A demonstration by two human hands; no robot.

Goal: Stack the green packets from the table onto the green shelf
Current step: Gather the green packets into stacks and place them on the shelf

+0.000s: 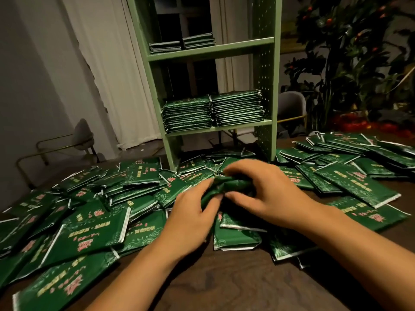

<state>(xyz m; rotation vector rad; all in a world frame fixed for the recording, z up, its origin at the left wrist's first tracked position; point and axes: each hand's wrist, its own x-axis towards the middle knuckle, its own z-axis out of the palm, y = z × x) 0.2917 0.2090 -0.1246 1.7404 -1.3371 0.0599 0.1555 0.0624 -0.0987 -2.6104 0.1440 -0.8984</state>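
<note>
Loose packets (94, 230), stacks (213, 111) on shelf (215, 50)

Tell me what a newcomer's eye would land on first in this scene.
First, the green packets strewn in loose heaps across the dark wooden table. In the middle, the left hand and right hand gather a small bunch of packets. Behind them the green shelf stands on the table, with two neat stacks on its lower board.

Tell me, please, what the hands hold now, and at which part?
Both the left hand and the right hand grip a bunch of packets between them, left at its near-left edge, right over its top and right side.
</note>
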